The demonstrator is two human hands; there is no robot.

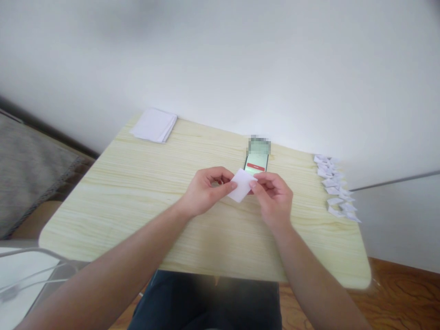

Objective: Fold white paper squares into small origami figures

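Note:
A small folded square of white paper [241, 185] is held up over the middle of the table, turned so that one corner points down. My left hand [208, 189] pinches its left corner, thumb on the near face. On the opposite corner, my right hand [273, 195] pinches it the same way. The fingers behind the paper are partly hidden. Just beyond the paper lies a phone [257, 161] with a lit screen and a red bar; its top part is pixelated, and the paper and fingers are by its lower end.
At the table's back left corner sits a stack of white paper sheets [154, 124]. Several folded white paper pieces [332, 185] line the right edge of the light wooden table [137, 183]. A white wall [220, 68] rises behind. White cables [37, 270] lie at the lower left.

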